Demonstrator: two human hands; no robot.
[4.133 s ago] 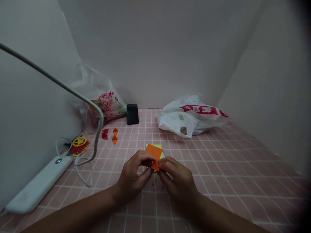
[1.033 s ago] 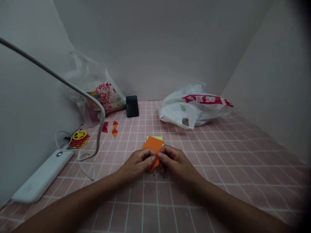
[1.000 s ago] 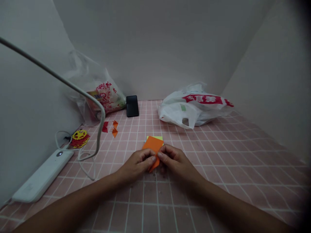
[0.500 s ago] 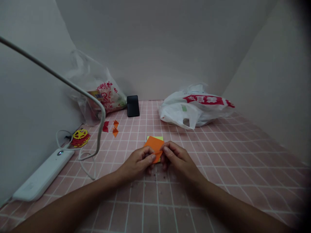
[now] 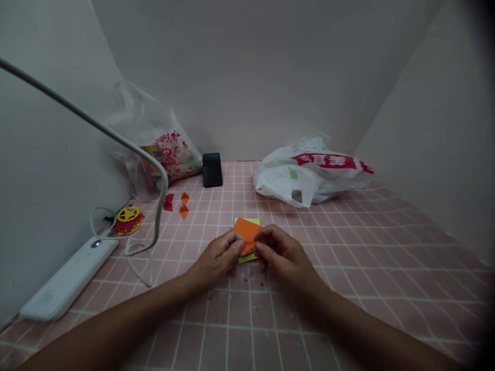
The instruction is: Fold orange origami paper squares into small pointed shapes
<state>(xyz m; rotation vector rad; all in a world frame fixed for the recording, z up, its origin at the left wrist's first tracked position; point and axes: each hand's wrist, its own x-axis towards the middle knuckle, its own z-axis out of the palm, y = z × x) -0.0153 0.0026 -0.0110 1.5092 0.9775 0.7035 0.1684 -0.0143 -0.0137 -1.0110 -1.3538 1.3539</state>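
Observation:
A folded orange paper sits between both hands over the pink tiled tabletop. My left hand pinches its near left edge with thumb and forefinger. My right hand pinches its right side, fingers curled. Under the orange piece lies a small stack of coloured paper squares, yellow-green showing at the top and bottom edges.
A black phone leans at the back wall. A white plastic bag lies back right, a clear printed bag back left. Small red and orange paper pieces, a red-yellow paper cut-out, a lamp's base and arm occupy the left.
The orange paper has been folded smaller; its lower tip no longer hangs below the fingers. Both hands shifted slightly forward and the stack's near edge now shows.

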